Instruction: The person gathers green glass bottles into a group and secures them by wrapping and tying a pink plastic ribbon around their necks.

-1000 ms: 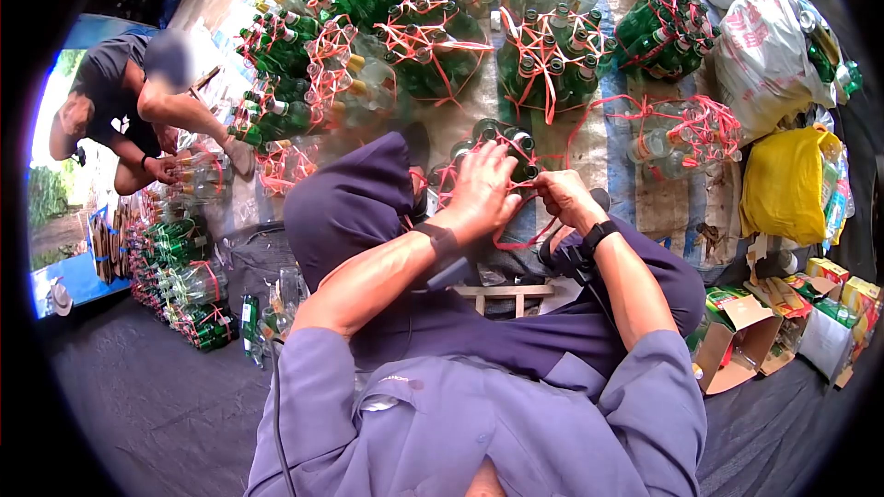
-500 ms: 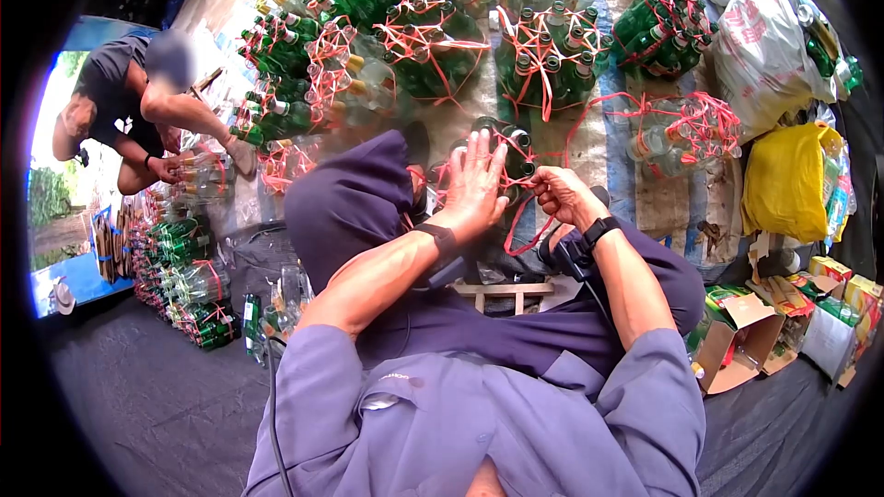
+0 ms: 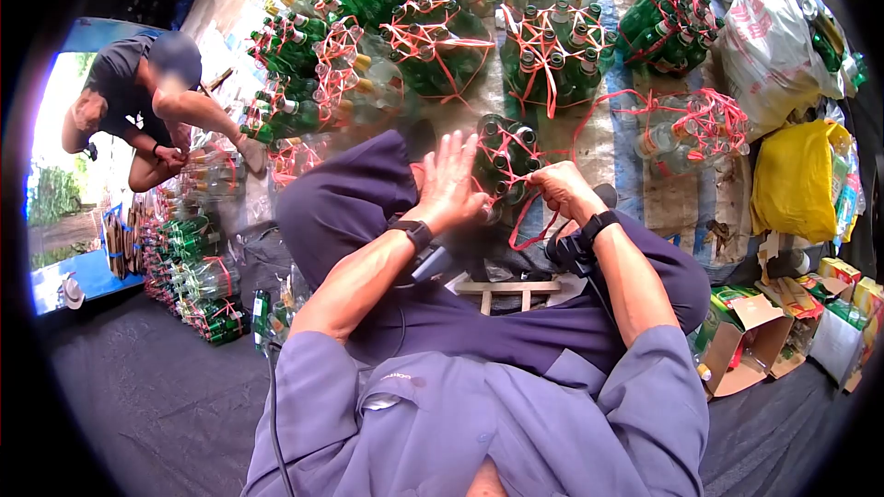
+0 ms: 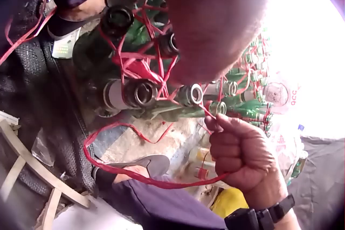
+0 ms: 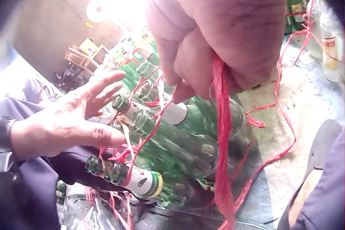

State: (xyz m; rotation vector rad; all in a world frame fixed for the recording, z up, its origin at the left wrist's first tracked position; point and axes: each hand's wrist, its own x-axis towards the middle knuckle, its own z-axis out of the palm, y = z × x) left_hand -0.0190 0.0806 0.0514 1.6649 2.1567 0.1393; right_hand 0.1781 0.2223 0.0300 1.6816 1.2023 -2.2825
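A bundle of green bottles (image 3: 505, 149) stands between the person's legs, red plastic strips crossing among its necks. My right hand (image 3: 564, 190) pinches a red strip at the bundle's right side; in the left wrist view the right hand (image 4: 242, 152) has its other fingers curled, and a loop of red strip (image 4: 145, 179) hangs from it. My left hand (image 3: 448, 184) is at the bundle's left side with fingers spread. The right wrist view shows the left hand (image 5: 70, 122) with its thumb beside the bottle necks; whether it touches them I cannot tell.
Tied bottle bundles (image 3: 552, 60) stand beyond, a clear-glass one (image 3: 677, 133) to the right. White sacks (image 3: 769, 55), a yellow bag (image 3: 799, 182) and open cartons (image 3: 746, 336) line the right side. Another person (image 3: 147, 101) crouches at the left by more bottles.
My left hand has moved left from over the bundle to its side, uncovering more bottle necks. The right hand keeps its pinch on the strip, nearly in place.
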